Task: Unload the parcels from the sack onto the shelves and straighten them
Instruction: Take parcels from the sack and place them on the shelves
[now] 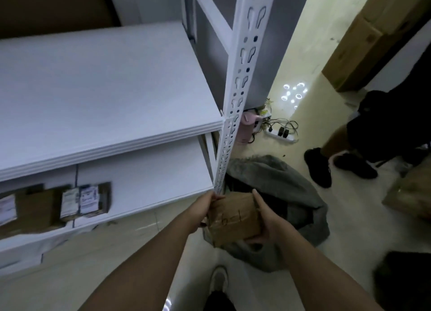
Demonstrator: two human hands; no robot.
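Both hands hold a brown cardboard parcel [234, 218] above the grey sack [289, 194] on the floor — the left hand [205, 209] grips its left edge, the right hand [265, 219] curls round its right side and underside. The parcel hangs just beside the white shelf post [235, 96]. Two labelled parcels [86, 200] already lie on the lower shelf [149, 168] — the upper shelf [105, 84] juts out above it.
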